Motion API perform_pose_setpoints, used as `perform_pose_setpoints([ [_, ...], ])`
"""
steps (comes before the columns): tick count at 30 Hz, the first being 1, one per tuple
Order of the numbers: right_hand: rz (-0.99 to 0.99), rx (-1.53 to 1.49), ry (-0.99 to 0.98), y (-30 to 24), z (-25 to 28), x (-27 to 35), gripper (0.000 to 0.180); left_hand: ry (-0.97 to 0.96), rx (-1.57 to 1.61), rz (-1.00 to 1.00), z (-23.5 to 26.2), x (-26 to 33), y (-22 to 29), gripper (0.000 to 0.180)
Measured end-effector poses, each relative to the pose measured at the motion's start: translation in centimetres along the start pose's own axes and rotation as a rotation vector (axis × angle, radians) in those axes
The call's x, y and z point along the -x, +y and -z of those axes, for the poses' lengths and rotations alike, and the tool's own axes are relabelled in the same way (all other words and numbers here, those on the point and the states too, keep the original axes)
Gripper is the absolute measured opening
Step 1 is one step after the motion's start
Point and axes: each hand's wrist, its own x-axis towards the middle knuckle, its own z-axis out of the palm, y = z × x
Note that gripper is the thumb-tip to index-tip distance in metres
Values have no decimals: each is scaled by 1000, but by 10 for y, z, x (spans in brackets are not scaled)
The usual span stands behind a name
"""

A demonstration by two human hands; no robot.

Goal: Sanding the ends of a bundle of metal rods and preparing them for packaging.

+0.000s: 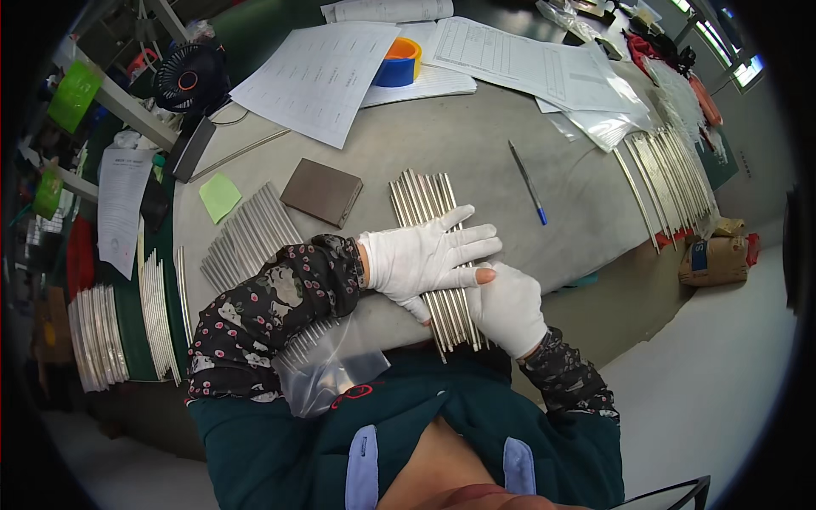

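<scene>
Both hands press flat on the metal rods (433, 255): left hand (429, 255) spread wide, right hand (508, 308) cupping their near ends. This likely keeps them aligned on the bench (476, 144).

gloved hands (463, 276), metal rods (433, 246), table (476, 153)

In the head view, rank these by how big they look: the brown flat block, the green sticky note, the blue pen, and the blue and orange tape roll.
1. Brown flat block
2. Tape roll and green sticky note: look about alike, and the roll lies farther from the camera, so no ranking between them.
3. Blue pen: long but very thin, least area.
</scene>
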Motion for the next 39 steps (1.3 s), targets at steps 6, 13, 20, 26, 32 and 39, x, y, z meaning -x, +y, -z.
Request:
perform_pose_setpoints([
  [6,26,-1,-224,-11,26,31,28,-120,-80,49,6,1,9,88],
  [13,-632,-1858,-866,-6,1,44,62,-184,-110,-54,4,-7,14,83],
  [20,-298,-1576,-981,11,54,28,69,189,-111,7,15,-33,38,44],
  [26,-206,-1438,-445,-28,126,-28,85,855,393,308,54,-35,56,41],
  [32,163,-891,144,-39,96,-74,53,1010,977,621,40,-1,44,47],
  [39,399,-1075,26,-72,50,-79,69,809,435,415,3,1,43,58],
])
